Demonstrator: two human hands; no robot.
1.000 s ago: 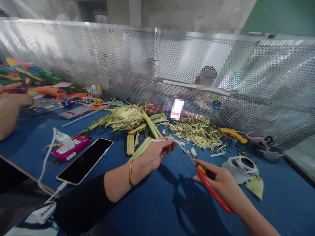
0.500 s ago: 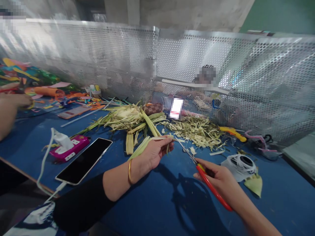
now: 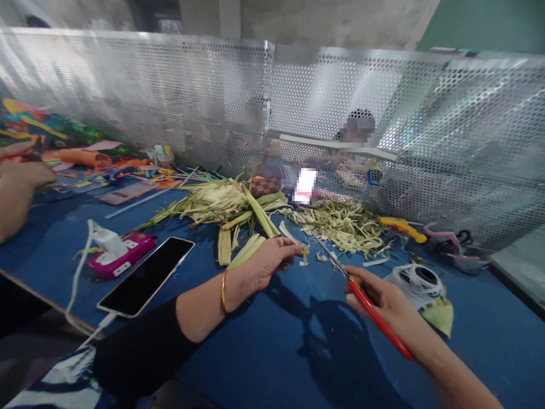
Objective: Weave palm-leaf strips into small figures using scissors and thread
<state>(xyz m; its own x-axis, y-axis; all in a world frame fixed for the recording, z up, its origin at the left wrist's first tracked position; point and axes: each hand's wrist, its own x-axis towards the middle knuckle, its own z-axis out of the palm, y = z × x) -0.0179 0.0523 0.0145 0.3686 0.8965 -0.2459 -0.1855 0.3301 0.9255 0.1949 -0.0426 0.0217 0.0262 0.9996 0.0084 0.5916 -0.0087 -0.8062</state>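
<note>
My left hand (image 3: 266, 264), a gold bangle at its wrist, is closed with fingertips pinching a small piece of pale green corn husk (image 3: 305, 250). To its right, my right hand (image 3: 389, 301) is wrapped round red-handled scissors (image 3: 374, 312). Their blades point up and left, past the husk and apart from it. Longer husks (image 3: 249, 250) lie behind my left hand, beside a large heap of husks (image 3: 213, 201). Thin trimmed shreds (image 3: 347, 224) are spread beyond the scissor tips, with small scraps on the blue table (image 3: 264, 352).
On the left are a phone (image 3: 147, 275) on a charging cable and a pink power strip (image 3: 121, 255). Rolled white thread (image 3: 419, 284) and a yellow-handled tool (image 3: 402, 227) lie right. A perforated metal screen (image 3: 191, 108) stands behind. Another person's hand (image 3: 25, 176) works far left.
My right hand has drawn the scissors slightly right, away from my left fingers. More small scraps show below the left fingertips, and the husk end there looks shorter.
</note>
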